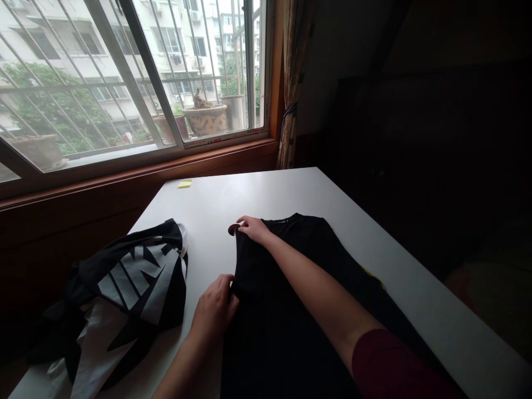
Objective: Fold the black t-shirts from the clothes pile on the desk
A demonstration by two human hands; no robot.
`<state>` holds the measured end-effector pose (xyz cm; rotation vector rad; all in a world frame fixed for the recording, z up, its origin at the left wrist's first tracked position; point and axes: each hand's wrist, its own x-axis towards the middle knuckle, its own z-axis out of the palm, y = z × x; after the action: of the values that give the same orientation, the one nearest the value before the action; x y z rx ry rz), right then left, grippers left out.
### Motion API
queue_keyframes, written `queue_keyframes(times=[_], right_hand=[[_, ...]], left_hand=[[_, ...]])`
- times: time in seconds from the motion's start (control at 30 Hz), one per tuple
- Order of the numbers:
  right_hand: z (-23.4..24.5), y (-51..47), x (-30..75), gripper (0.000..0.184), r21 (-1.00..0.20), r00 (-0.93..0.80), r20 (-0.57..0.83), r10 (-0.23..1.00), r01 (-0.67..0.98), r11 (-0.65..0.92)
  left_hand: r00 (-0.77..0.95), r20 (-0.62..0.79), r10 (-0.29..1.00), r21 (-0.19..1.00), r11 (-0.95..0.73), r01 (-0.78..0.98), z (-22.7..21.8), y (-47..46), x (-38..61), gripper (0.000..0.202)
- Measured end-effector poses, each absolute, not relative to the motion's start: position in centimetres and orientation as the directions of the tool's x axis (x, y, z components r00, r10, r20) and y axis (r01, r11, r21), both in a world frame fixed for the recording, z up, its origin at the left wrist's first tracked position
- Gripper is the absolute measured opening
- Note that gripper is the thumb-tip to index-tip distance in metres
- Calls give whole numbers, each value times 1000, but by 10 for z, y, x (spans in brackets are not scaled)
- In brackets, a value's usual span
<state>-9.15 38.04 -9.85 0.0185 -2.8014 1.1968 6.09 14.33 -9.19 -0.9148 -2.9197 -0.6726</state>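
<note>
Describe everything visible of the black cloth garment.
The black cloth garment looks soft; some yellow shows at its right edge. It lies spread mostly flat on the smooth white table, its near end out of frame. The left hand pinches its left edge; the right hand touches its far left corner.
</note>
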Motion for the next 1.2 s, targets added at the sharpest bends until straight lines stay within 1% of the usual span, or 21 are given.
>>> queue_keyframes(times=[0.13, 0.3, 0.37, 0.43, 0.5, 0.57, 0.63, 0.73, 0.8, 0.87, 0.97, 1.07, 1.2], right_hand=[[-102, 373, -89, 22, -669, -986, 166, 22, -96, 737], [-95, 364, -68, 26, -557, -953, 303, 5, -172, 813], [-92, 361, -52, 30, -514, -939, 344, -31, -216, 830], [-93, 358, -34, 33, -477, -926, 362, -110, -286, 831], [-97, 357, -17, 37, -427, -906, 356, -230, -376, 822], [-104, 359, -5, 41, -364, -888, 321, -330, -437, 823], [-109, 362, 0, 47, -313, -888, 268, -373, -447, 838], [-113, 366, -4, 53, -291, -906, 207, -369, -417, 861], [-113, 367, -11, 55, -284, -910, 184, -371, -411, 866], [-114, 368, -18, 57, -278, -913, 166, -373, -406, 871], [-115, 370, -28, 59, -268, -916, 152, -371, -400, 877], [-117, 373, -35, 60, -265, -922, 152, -357, -386, 884], [-117, 374, -41, 55, -263, -930, 162, -329, -362, 894]], left_hand=[[-841, 75, 536, 434, 741, 512, -86, 134, 61, 33], [-828, 66, 557, 408, 742, 532, -76, 129, 62, 38], [-823, 54, 565, 399, 743, 536, -73, 128, 62, 38], [-818, 54, 572, 390, 742, 545, -72, 125, 63, 37], [-807, 88, 583, 371, 733, 570, -73, 123, 62, 37], [-780, 147, 608, 349, 706, 616, -76, 122, 62, 41], [-725, 207, 657, 321, 654, 685, -82, 123, 60, 46], [-606, 251, 755, 247, 555, 794, -94, 125, 58, 55], [-549, 240, 800, 192, 516, 835, -102, 126, 58, 58], [-530, 208, 822, 167, 504, 848, -107, 125, 57, 59], [-533, 166, 830, 184, 505, 843, -106, 121, 55, 56], [-546, 152, 824, 234, 507, 830, -97, 117, 53, 45], [-540, 162, 826, 298, 481, 824, -86, 117, 52, 32]])
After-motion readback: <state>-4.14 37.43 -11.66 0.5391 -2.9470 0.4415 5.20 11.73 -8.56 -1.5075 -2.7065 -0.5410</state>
